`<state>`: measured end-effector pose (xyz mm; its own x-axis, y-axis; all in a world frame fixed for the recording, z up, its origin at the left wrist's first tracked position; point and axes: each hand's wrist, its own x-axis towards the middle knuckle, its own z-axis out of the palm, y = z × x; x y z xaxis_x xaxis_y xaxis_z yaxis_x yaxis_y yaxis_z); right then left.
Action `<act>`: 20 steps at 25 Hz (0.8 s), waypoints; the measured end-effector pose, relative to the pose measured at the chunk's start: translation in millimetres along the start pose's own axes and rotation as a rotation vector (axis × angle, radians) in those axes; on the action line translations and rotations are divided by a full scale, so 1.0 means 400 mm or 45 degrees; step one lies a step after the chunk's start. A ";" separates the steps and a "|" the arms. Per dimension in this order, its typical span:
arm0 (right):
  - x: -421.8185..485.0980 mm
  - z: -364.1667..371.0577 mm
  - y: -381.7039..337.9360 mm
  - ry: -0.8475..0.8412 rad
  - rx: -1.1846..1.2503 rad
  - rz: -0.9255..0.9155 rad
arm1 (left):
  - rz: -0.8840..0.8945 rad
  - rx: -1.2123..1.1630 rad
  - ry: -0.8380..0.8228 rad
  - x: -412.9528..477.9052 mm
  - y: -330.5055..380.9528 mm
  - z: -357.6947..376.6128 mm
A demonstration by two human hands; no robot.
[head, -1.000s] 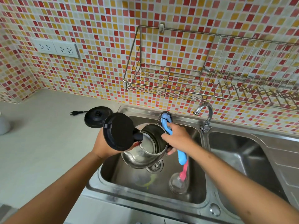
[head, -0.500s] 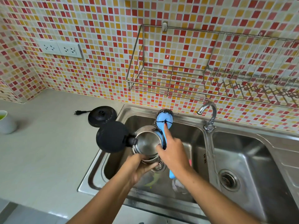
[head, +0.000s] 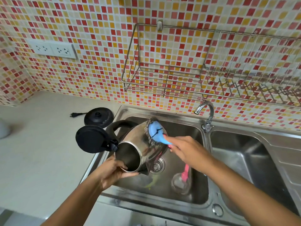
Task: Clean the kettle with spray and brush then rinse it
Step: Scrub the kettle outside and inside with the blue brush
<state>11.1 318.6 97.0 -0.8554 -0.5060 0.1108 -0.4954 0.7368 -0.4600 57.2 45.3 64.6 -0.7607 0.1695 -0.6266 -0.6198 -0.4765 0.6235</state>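
A steel kettle [head: 138, 144] lies tipped over the left sink basin [head: 187, 128], mouth towards me, its black lid [head: 91, 139] hanging open to the left. My left hand [head: 112, 172] grips the kettle at its rim from below. My right hand [head: 185, 149] holds a blue-handled brush [head: 156, 132] whose wire head presses on the kettle's outer wall near the base. No spray bottle is in view.
The kettle's black power base [head: 98, 117] and its plug [head: 74, 114] lie on the counter left of the sink. A glass with a pink item [head: 182, 180] lies in the basin by the drain [head: 157, 165]. The tap [head: 206, 115] stands between the basins; a wire rack [head: 162, 82] hangs above.
The kettle has been turned, so its side and black handle now face up. The brush has moved from the rim onto the outer wall near the base. My left hand stays at the rim.
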 end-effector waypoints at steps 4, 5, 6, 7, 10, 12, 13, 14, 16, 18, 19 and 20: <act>-0.013 -0.065 0.053 -0.135 -0.373 0.166 | 0.015 -0.035 0.001 -0.005 0.016 -0.023; 0.001 -0.070 0.057 -0.092 -0.415 0.216 | 0.002 -0.037 -0.006 -0.006 0.018 -0.022; 0.012 -0.065 0.040 -0.017 -0.405 0.195 | -0.008 -0.046 -0.019 -0.005 0.020 -0.020; 0.018 -0.053 0.006 0.057 -0.395 0.097 | -0.011 -0.053 -0.028 -0.002 0.021 -0.019; -0.022 -0.016 -0.047 0.087 -0.378 -0.126 | -0.013 -0.056 -0.019 -0.004 0.023 -0.018; -0.024 -0.039 -0.004 0.055 -0.447 0.032 | -0.011 -0.060 -0.024 -0.005 0.022 -0.023; -0.014 -0.044 0.019 0.090 -0.458 0.115 | -0.014 -0.060 -0.032 -0.006 0.021 -0.024; -0.006 -0.042 0.024 0.155 -0.457 0.123 | -0.023 -0.061 -0.037 -0.006 0.019 -0.023; -0.002 -0.031 -0.037 0.253 -0.450 -0.011 | -0.039 -0.084 -0.042 0.000 0.018 -0.020; -0.028 -0.009 -0.068 0.201 -0.417 -0.124 | -0.034 -0.105 -0.049 0.001 0.023 -0.017; -0.042 -0.013 -0.058 0.165 -0.399 -0.126 | -0.032 -0.108 -0.058 -0.001 0.027 -0.018; -0.044 -0.030 -0.038 0.163 -0.406 -0.060 | -0.036 -0.110 -0.075 -0.005 0.031 -0.017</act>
<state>31.7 321.7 112.7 -0.8326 -0.4973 0.2440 -0.5398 0.8273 -0.1558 52.3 33.1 70.4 -0.7550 0.2331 -0.6129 -0.6239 -0.5431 0.5619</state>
